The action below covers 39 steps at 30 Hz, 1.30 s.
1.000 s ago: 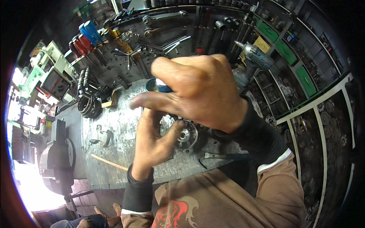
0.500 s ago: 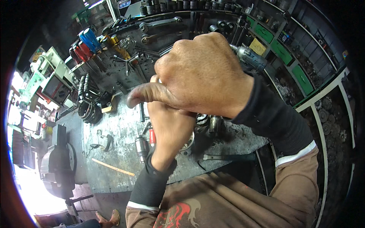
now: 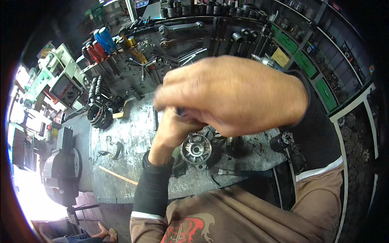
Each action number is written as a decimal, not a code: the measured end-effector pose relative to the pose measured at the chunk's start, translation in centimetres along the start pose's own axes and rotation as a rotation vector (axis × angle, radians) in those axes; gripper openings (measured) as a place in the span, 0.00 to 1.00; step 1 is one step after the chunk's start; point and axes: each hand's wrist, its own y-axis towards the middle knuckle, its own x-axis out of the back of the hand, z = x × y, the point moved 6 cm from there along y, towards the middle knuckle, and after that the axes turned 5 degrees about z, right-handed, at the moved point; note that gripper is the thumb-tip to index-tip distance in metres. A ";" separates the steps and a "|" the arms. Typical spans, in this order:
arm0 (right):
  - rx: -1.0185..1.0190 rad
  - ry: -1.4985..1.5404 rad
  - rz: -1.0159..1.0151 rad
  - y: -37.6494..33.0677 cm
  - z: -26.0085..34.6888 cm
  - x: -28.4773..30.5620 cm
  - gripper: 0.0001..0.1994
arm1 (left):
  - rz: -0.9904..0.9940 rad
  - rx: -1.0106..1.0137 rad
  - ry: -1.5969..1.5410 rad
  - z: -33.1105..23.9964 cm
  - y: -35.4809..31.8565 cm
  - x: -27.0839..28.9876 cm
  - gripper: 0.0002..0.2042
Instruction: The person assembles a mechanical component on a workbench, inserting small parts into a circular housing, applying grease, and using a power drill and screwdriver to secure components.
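My right hand (image 3: 235,95) is raised high over the bench, smeared by motion, its fingers curled in. Just below and left of it, my left hand (image 3: 174,127) is closed, partly hidden behind the right one. A small dark piece (image 3: 180,111) shows between the two hands, but I cannot make out what it is. Beneath them on the metal-topped bench (image 3: 129,150) lies a round metal housing (image 3: 196,150) with a hole in its centre. A long-handled tool (image 3: 233,173) rests by the bench's near edge.
Screwdrivers (image 3: 99,46) stand in a rack at the back left, near a T-handle wrench (image 3: 142,67). Sockets (image 3: 208,9) line the far shelf. A bench vise (image 3: 63,174) is at left, a thin strip (image 3: 118,175) nearby. Green drawers (image 3: 306,64) stand at right. Another person's foot (image 3: 106,233) shows lower left.
My right hand has turned and shifted right and down, its thumb no longer sticking out. My left hand has moved slightly down. The round housing is now in plain sight.
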 end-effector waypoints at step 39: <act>-0.225 -0.287 0.228 -0.9 -0.4 -0.2 0.12 | -0.122 -0.219 0.122 -2.5 -0.4 -0.1 0.21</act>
